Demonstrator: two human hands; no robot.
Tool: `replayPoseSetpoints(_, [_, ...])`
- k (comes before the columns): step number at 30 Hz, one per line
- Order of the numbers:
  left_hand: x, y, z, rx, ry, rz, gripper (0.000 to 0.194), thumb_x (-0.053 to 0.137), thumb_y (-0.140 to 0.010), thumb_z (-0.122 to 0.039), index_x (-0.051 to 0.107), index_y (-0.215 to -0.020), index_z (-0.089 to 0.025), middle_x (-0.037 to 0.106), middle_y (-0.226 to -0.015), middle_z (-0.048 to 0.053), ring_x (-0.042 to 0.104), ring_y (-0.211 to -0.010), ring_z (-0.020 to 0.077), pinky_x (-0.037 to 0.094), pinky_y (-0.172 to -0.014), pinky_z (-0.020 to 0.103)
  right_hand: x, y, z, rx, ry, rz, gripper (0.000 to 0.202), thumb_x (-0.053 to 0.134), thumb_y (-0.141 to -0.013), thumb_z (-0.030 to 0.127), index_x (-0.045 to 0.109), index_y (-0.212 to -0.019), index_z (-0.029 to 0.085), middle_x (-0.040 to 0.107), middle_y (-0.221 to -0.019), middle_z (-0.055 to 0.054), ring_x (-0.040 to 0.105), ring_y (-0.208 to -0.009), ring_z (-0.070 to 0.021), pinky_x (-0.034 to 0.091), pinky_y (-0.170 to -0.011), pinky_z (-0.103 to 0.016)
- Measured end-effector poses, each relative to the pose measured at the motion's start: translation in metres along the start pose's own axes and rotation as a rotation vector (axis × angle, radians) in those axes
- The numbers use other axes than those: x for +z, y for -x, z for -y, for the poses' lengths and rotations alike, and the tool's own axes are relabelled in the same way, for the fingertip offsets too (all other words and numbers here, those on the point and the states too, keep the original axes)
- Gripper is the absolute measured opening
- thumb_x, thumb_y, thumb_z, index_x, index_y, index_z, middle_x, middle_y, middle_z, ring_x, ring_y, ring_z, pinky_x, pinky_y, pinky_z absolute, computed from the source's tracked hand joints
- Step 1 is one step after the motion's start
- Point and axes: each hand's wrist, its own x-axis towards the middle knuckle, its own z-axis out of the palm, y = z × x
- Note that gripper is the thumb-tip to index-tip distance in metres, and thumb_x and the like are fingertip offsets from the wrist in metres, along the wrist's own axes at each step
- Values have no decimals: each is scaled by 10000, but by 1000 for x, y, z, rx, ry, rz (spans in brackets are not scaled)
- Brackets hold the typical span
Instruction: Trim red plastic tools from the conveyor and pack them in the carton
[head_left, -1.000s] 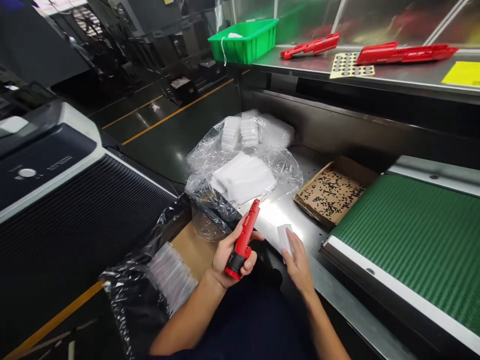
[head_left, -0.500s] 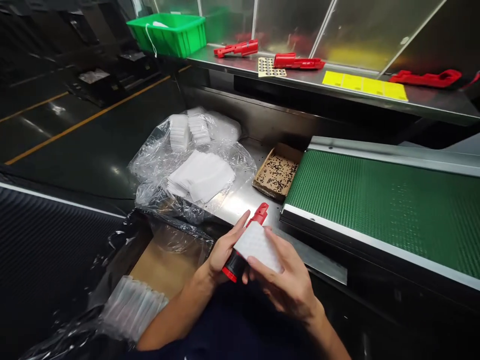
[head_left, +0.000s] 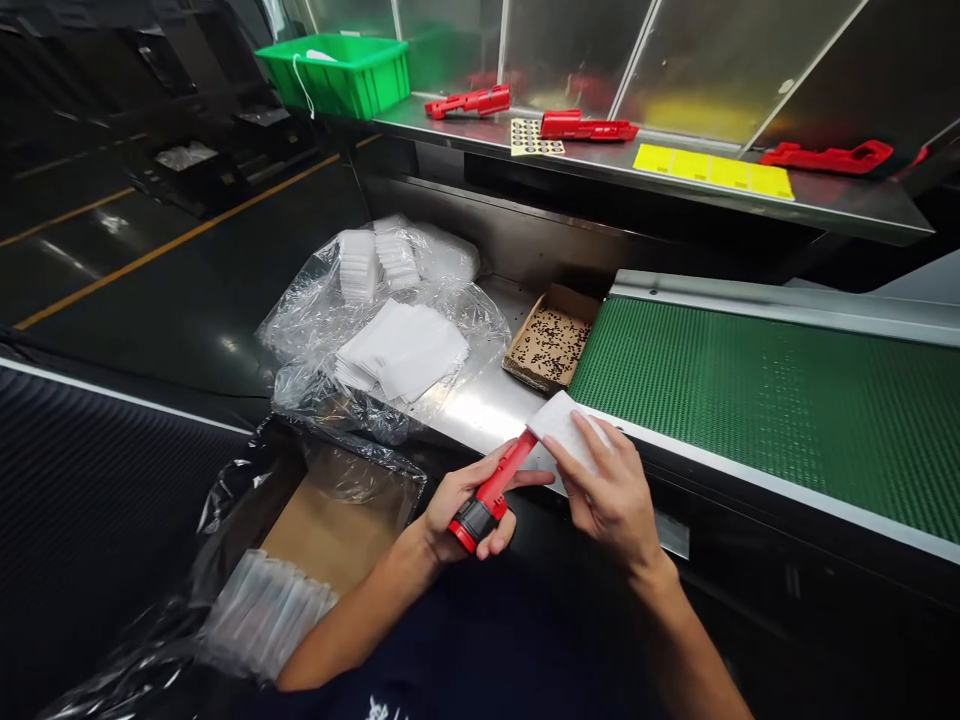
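Wrapped around a red and black tool housing (head_left: pixel 493 493), my left hand (head_left: pixel 454 505) holds it tilted, with the black and red ring end toward me. My right hand (head_left: pixel 611 485) grips a white foam sleeve (head_left: pixel 566 428) between thumb and fingers. The sleeve's near edge meets the far tip of the housing; whether the tip is inside it I cannot tell. Beyond my hands, a stack of white foam sleeves (head_left: pixel 409 345) lies on clear plastic film (head_left: pixel 307 310) on the metal table.
A cardboard tray (head_left: pixel 551 340) of small black bits sits beside the green conveyor belt (head_left: pixel 712 390). Red housings (head_left: pixel 589 127), yellow labels (head_left: pixel 712 170) and a green bin (head_left: pixel 337 75) rest on the shelf. At lower left stands a lined box (head_left: pixel 337 530) with clear sleeves.
My right hand has moved the foam sleeve up and right, from across the housing to its far tip. More of the housing now shows in my left hand.
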Motion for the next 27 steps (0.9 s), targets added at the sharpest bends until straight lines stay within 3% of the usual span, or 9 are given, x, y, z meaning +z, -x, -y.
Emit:
replayPoseSetpoints(3, [4,1,-3,38,-13,6,495,293,-1026,-339,296,-1506,-219,692,-1092,169,635,-460,165,403,-283,186,-6,-3,0,61,-113,-31,603,549,-901,103,463,-1452,332,452,-1495,-93,479,-1294,-337,466,-1006,-561])
replayPoseSetpoints(6, [-2,3,-2,79,-13,5,511,290,-1027,-326,259,-1524,-209,723,-921,131,632,-449,170,422,-307,177,-13,-5,12,48,-245,-14,611,518,-894,65,476,-1442,334,434,-1505,-87,466,-1305,-325,461,-1011,-552])
replayPoseSetpoints(10, [-15,4,1,20,-13,50,568,249,-1033,-454,237,-1532,-183,704,-668,100,622,-416,184,412,-322,154,-12,-4,27,-26,-365,85,577,506,-874,65,531,-1403,295,417,-1514,-103,424,-1335,-340,448,-1015,-560])
replayPoseSetpoints(14, [-21,4,1,-23,-3,114,645,234,-1014,-549,384,-1457,-104,724,-736,158,629,-423,196,409,-319,169,-2,-3,29,-29,-403,109,541,502,-886,84,547,-1385,290,420,-1511,-104,427,-1332,-331,450,-1015,-556])
replayPoseSetpoints(17, [-21,5,1,-100,-39,134,734,214,-995,-608,530,-1309,-24,708,-689,173,618,-415,188,413,-334,170,4,-2,27,-18,-393,101,567,489,-894,79,516,-1409,316,410,-1518,-89,421,-1337,-322,446,-1023,-553])
replayPoseSetpoints(20, [-19,7,1,-192,-90,121,763,232,-972,-656,624,-1132,-21,674,-606,147,612,-418,188,438,-360,184,5,-2,25,-9,-389,88,598,476,-888,67,496,-1425,331,405,-1518,-82,411,-1344,-327,442,-1023,-560])
replayPoseSetpoints(23, [-15,9,2,-125,-96,73,617,313,-979,-613,639,-935,-92,647,-635,88,603,-406,173,457,-350,194,4,-1,25,-2,-385,74,608,481,-886,59,497,-1424,343,419,-1507,-78,423,-1337,-328,446,-1021,-564])
replayPoseSetpoints(27, [-10,10,4,46,-42,65,299,369,-1015,-391,587,-1013,-185,612,-873,29,660,-481,171,522,-369,220,3,-1,25,23,-367,59,595,506,-894,81,500,-1421,359,439,-1499,-69,459,-1308,-320,458,-1020,-561])
